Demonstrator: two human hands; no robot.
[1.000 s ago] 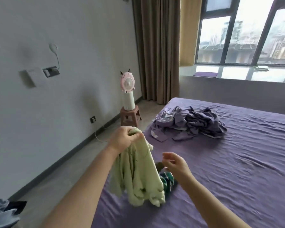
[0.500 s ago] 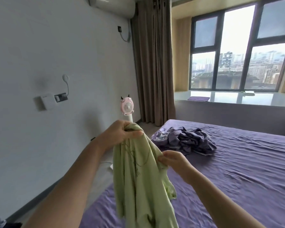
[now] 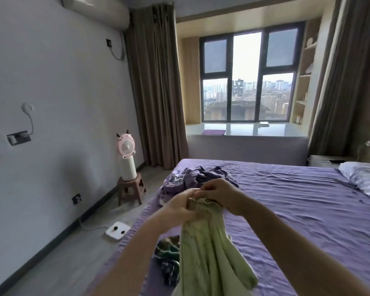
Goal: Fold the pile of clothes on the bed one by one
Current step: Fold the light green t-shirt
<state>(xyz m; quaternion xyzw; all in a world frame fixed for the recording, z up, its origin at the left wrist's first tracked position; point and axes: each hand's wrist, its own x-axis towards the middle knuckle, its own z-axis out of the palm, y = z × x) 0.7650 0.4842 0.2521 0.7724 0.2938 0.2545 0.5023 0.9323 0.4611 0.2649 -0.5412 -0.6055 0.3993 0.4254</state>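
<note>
Both hands, left hand (image 3: 179,207) and right hand (image 3: 219,194), pinch the pale green garment (image 3: 205,248) by its top edge; it hangs crumpled below the fingers.

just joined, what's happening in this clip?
A person is folding laundry at a bed. Both hands, left hand and right hand, grip the top edge of a light green garment, which hangs down unfolded. A purple clothes pile and a dark patterned garment lie unfolded on the sheet.
</note>
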